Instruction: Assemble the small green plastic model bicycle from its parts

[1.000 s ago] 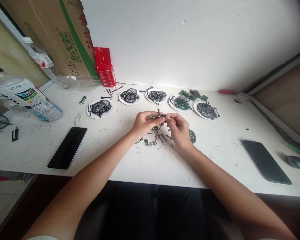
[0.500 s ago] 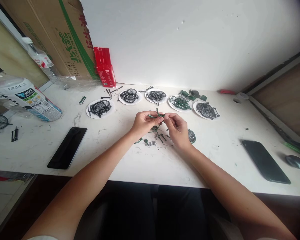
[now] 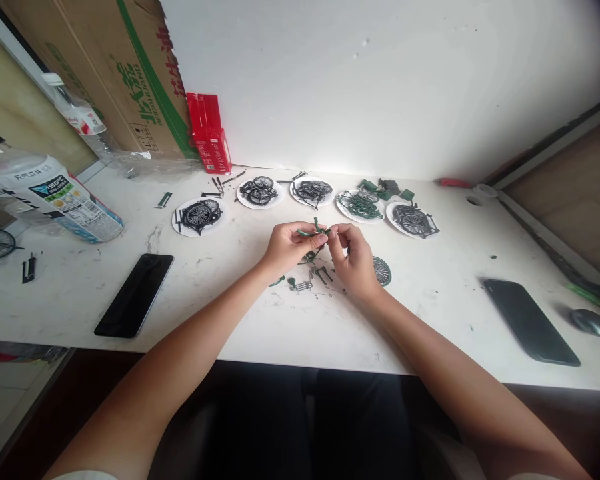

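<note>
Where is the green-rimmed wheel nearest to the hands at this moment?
In the head view, the green-rimmed wheel lies right of centre on the white table, beside the right hand, which partly hides it.

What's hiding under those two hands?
Below the left hand and right hand, which pinch a green part, small green pieces and a silvery piece lie on the table. A wheel peeks past the right hand, which covers its edge. Whatever's directly beneath the palms can't be seen.

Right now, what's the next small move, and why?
I'd probably steady the green piece in the left hand before adjusting it with the right hand: both hands' fingertips meet closely there, and loose parts lie just below, so a dropped piece might mix in.
</note>
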{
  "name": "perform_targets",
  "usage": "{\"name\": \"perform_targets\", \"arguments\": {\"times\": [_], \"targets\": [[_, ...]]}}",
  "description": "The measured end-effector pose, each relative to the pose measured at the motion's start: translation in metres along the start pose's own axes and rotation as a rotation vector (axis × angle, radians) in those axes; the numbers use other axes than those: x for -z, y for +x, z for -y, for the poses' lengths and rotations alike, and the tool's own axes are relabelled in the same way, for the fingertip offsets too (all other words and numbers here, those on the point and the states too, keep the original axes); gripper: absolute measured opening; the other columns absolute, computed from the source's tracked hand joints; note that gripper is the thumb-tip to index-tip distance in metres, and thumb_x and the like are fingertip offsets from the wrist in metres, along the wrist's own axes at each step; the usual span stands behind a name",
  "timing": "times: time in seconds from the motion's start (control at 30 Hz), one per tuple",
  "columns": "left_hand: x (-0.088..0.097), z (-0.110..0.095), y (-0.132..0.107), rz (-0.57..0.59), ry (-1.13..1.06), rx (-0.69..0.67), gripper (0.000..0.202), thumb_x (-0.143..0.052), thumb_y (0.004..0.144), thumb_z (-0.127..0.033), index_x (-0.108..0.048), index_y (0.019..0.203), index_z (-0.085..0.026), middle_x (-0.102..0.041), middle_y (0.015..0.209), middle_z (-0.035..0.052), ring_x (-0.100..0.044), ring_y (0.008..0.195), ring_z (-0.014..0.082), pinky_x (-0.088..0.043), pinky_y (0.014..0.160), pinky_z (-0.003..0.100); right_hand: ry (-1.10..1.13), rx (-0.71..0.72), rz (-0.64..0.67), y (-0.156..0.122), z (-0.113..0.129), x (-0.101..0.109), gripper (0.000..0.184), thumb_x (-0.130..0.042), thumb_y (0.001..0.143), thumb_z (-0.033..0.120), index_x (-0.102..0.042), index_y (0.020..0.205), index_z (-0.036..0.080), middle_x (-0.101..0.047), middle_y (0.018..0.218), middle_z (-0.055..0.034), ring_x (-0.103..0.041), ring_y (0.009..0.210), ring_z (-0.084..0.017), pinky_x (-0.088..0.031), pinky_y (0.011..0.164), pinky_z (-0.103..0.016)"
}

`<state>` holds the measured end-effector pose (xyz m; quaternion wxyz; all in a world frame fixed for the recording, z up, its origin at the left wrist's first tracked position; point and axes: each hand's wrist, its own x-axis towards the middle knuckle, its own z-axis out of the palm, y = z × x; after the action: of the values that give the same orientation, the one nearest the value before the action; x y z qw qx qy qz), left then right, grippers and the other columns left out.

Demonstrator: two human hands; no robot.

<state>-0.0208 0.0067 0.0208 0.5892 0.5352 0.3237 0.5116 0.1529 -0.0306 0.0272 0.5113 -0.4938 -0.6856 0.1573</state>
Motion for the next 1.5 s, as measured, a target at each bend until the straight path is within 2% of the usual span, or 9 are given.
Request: {"name": "perform_targets", "arguments": {"times": [0.17, 0.4, 0.6, 0.8, 0.97, 1.17, 1.27, 1.37, 1.5], "targets": [[-0.001, -0.003, -0.001, 0.000, 0.020, 0.001, 0.051, -0.098, 0.071, -0.050, -0.084, 0.106, -0.016, -0.081, 0.102, 0.0103, -0.075, 0.084, 0.0194, -0.061, 0.076, 0.032, 0.045, -0.041, 0.040, -0.002, -0.001, -0.001, 0.029, -0.051, 0.112, 0.051, -0.062, 0.108, 0.025, -0.060, 0.088, -0.0033, -0.053, 0.082, -0.021, -0.046, 0.080, -0.039], [-0.002, -0.005, -0.002, 0.009, 0.027, -0.005, 0.051, -0.098, 0.070, -0.051, -0.084, 0.105, -0.016, -0.081, 0.103, 0.0104, -0.075, 0.083, 0.0195, -0.061, 0.075, 0.032, 0.135, -0.107, 0.066, -0.001, 0.004, 0.000, 0.034, -0.052, 0.110, 0.057, -0.062, 0.105, 0.025, -0.061, 0.091, -0.0041, -0.053, 0.082, -0.021, -0.047, 0.078, -0.038], [-0.001, -0.002, -0.001, 0.025, -0.032, 0.024, 0.052, -0.098, 0.071, -0.050, -0.085, 0.109, -0.017, -0.081, 0.100, 0.0095, -0.075, 0.085, 0.0192, -0.062, 0.080, 0.033, 0.250, -0.152, 0.023, -0.002, 0.008, -0.002, 0.036, -0.061, 0.105, 0.059, -0.064, 0.101, 0.023, -0.062, 0.085, -0.0019, -0.051, 0.074, -0.018, -0.047, 0.074, -0.036], [-0.001, -0.002, -0.001, 0.015, -0.056, 0.032, 0.051, -0.098, 0.072, -0.050, -0.085, 0.108, -0.016, -0.082, 0.102, 0.0108, -0.075, 0.091, 0.0213, -0.062, 0.085, 0.035, 0.195, -0.094, -0.028, -0.005, 0.006, -0.002, 0.028, -0.066, 0.104, 0.053, -0.067, 0.109, 0.025, -0.070, 0.102, -0.0062, -0.060, 0.088, -0.021, -0.052, 0.082, -0.038], [-0.001, -0.003, 0.000, 0.013, -0.046, 0.026, 0.051, -0.098, 0.072, -0.051, -0.084, 0.107, -0.016, -0.081, 0.105, 0.0108, -0.074, 0.088, 0.0198, -0.062, 0.083, 0.035, 0.108, -0.076, -0.073, -0.003, 0.007, 0.000, 0.029, -0.067, 0.103, 0.053, -0.070, 0.105, 0.025, -0.066, 0.091, -0.0045, -0.055, 0.080, -0.020, -0.050, 0.076, -0.037], [-0.002, -0.006, -0.001, 0.006, -0.037, 0.011, 0.050, -0.099, 0.071, -0.048, -0.084, 0.105, -0.015, -0.081, 0.105, 0.0106, -0.075, 0.087, 0.0202, -0.062, 0.084, 0.036, 0.234, -0.130, -0.055, -0.002, 0.010, -0.001, 0.028, -0.070, 0.102, 0.051, -0.068, 0.100, 0.023, -0.064, 0.086, -0.0028, -0.052, 0.075, -0.018, -0.045, 0.069, -0.034], [-0.005, -0.010, -0.001, 0.010, -0.090, 0.049, 0.050, -0.099, 0.070, -0.048, -0.084, 0.103, -0.015, -0.081, 0.098, 0.0093, -0.075, 0.085, 0.0195, -0.062, 0.086, 0.037, 0.274, -0.143, -0.056, -0.003, 0.011, -0.001, 0.030, -0.069, 0.102, 0.053, -0.067, 0.100, 0.024, -0.063, 0.084, -0.0025, -0.053, 0.075, -0.018, -0.044, 0.067, -0.034], [-0.007, -0.014, -0.002, 0.027, -0.157, 0.083, 0.049, -0.100, 0.068, -0.048, -0.084, 0.101, -0.015, -0.080, 0.093, 0.0074, -0.074, 0.082, 0.0186, -0.062, 0.088, 0.039, 0.250, -0.142, -0.069, -0.003, 0.011, 0.000, 0.032, -0.068, 0.102, 0.056, -0.066, 0.099, 0.024, -0.060, 0.080, -0.0018, -0.052, 0.074, -0.018, -0.045, 0.067, -0.034], [-0.007, -0.013, -0.003, -0.001, -0.170, 0.081, 0.050, -0.102, 0.066, -0.047, -0.085, 0.102, -0.017, -0.080, 0.095, 0.0070, -0.074, 0.086, 0.0190, -0.062, 0.090, 0.039, 0.199, -0.119, -0.047, -0.002, 0.009, 0.000, 0.032, -0.067, 0.102, 0.057, -0.067, 0.101, 0.025, -0.062, 0.086, -0.0030, -0.054, 0.078, -0.019, -0.049, 0.073, -0.035]]}}
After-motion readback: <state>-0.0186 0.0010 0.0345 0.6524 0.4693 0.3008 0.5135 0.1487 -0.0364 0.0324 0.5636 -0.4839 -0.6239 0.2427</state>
